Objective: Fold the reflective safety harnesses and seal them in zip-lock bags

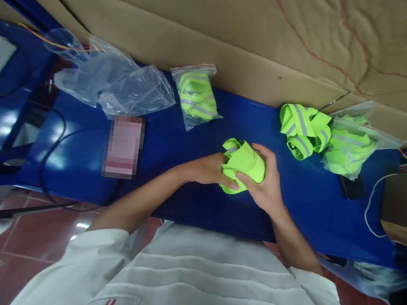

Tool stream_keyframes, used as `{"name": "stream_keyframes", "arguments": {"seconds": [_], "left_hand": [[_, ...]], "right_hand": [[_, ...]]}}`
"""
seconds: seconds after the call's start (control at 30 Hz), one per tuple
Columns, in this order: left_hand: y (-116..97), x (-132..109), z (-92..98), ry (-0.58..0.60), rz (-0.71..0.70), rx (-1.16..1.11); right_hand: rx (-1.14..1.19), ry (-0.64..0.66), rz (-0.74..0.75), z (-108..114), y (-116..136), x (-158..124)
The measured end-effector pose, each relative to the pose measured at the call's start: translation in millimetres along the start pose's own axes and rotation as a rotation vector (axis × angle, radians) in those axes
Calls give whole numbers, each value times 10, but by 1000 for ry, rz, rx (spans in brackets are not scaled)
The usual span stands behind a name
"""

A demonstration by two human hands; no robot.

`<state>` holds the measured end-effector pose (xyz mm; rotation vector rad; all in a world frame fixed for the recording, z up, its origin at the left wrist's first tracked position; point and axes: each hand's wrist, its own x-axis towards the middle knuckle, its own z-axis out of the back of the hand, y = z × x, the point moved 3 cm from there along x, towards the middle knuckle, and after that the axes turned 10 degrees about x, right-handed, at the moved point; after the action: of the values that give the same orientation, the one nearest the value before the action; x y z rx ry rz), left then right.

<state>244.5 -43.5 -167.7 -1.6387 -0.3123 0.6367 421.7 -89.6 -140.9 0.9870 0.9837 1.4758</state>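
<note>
Between my two hands is a bundle of neon yellow-green strap (248,162), folded into loose loops, above the blue table. My left hand (212,169) grips its left side, the thumb along the lower front and the other fingers hidden behind the bundle. My right hand (268,184) wraps its right side, thumb on the front and fingers over the top. Further right lies another coil of the same strap with grey reflective stripes (303,129). Touching it is a clear zip bag (351,145) with more strap inside. Beyond my hands, a second filled zip bag (197,95) rests near the back edge.
Clear plastic bags (119,82) are heaped at the back left of the blue table (179,199). A blurred pinkish rectangle (125,146) lies before them. Black cable (42,163) loops at left. At right are a dark phone-like object (352,186), a white cable and a cardboard box (397,209).
</note>
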Motion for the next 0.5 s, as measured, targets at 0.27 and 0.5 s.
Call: {"name": "stream_keyframes", "arguments": {"seconds": [0.27, 0.5], "left_hand": [[-93, -116, 71, -530, 278, 971], [-221, -203, 44, -619, 250, 824]], "right_hand": [[168, -61, -192, 6, 19, -19], [381, -131, -296, -19, -59, 7]]}}
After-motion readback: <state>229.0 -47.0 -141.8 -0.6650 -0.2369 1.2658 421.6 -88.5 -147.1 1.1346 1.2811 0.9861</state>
